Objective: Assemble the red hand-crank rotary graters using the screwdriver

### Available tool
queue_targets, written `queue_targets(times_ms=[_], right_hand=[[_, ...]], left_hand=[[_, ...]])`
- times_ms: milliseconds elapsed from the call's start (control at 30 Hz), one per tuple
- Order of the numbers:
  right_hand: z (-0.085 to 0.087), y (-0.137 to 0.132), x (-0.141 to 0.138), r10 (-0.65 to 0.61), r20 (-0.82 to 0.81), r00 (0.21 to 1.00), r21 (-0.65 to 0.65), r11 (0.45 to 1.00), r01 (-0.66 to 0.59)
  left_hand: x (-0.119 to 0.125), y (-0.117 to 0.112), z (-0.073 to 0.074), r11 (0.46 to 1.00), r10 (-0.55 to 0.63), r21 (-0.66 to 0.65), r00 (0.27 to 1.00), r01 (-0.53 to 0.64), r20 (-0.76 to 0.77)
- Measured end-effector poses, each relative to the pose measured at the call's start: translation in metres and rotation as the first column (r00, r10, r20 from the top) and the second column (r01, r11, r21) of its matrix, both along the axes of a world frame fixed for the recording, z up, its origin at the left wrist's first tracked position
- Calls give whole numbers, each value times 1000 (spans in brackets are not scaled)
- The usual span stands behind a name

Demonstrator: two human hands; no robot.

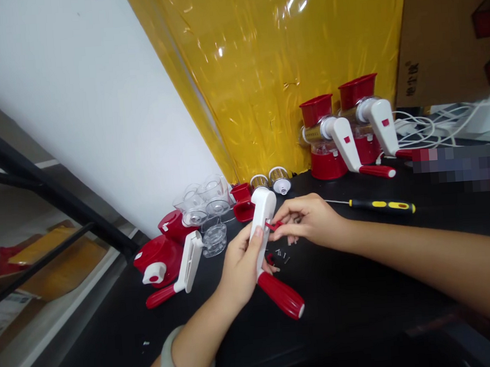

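Note:
Wrapped round a white crank handle [264, 205] with a red grip [281, 295] is my left hand [242, 262]. The crank tilts, its red grip pointing down toward me. My right hand [308, 218] pinches a small red plastic piece [274, 225] at the slot in the crank's side; how far it sits in the slot I cannot tell. Below my hands, several small screws [282, 254] and a red bit [270, 258] lie on the black table. A second white crank handle [190, 261] rests at the left against a red base [158, 260].
Clear plastic housings [204, 200], red hoppers [243, 203] and metal grater drums [279, 180] stand at the back. Two assembled rotary graters [326, 138] are at the back right, beside white cables [429, 123]. A yellow-black screwdriver [381, 206] lies behind my right forearm.

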State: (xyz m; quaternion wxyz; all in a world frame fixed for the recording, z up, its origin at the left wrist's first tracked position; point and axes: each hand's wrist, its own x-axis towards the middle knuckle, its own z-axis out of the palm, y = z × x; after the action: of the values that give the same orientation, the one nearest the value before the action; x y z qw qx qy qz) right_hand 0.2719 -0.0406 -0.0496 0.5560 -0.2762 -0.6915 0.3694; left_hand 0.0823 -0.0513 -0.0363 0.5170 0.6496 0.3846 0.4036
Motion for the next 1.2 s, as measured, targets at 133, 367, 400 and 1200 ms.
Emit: queue_targets(times_ms=[133, 367, 400, 1200], right_hand=[[1, 0, 1, -7, 3, 1000, 40, 999, 7], [-2, 1, 0, -15, 1, 1000, 74, 997, 14], [-2, 1, -1, -29, 11, 1000, 94, 995, 28], [5, -3, 0, -201, 207, 957, 231, 961, 152]], left_hand=[[0, -4, 1, 998, 4, 57, 997, 1, -78], [-1, -7, 0, 994, 8, 111, 988, 9, -154], [-1, -7, 0, 994, 7, 109, 988, 10, -154], [-4, 1, -2, 991, 15, 131, 995, -1, -102]])
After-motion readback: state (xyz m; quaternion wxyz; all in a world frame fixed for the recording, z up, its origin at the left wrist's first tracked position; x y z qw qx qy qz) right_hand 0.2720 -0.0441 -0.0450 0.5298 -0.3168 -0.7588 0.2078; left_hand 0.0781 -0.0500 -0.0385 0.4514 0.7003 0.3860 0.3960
